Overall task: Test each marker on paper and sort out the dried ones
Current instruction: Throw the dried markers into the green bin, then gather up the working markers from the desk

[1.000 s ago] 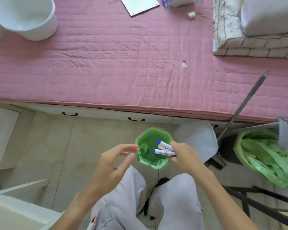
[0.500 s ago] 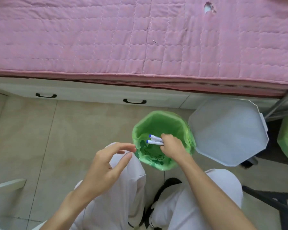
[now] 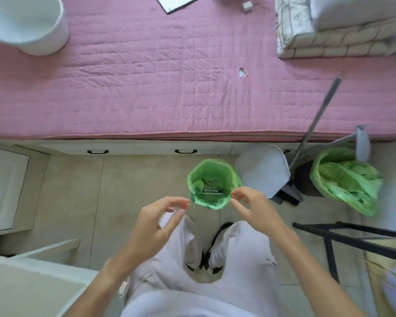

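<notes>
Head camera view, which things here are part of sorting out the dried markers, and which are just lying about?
Part of the job:
markers lying in the bin
small green-lined bin
left hand, empty
right hand, empty

Just lying about:
white bucket on the pink bed cover
folded bedding
bin lid
second green bag

Pink quilted bedcover [image 3: 146,88], green-lined bin [image 3: 193,177], white bucket [image 3: 32,26], pale trousers [image 3: 238,259].

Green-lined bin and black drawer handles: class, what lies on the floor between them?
In the head view, only bare beige floor tile lies between the green-lined bin and the drawer handles.
</notes>
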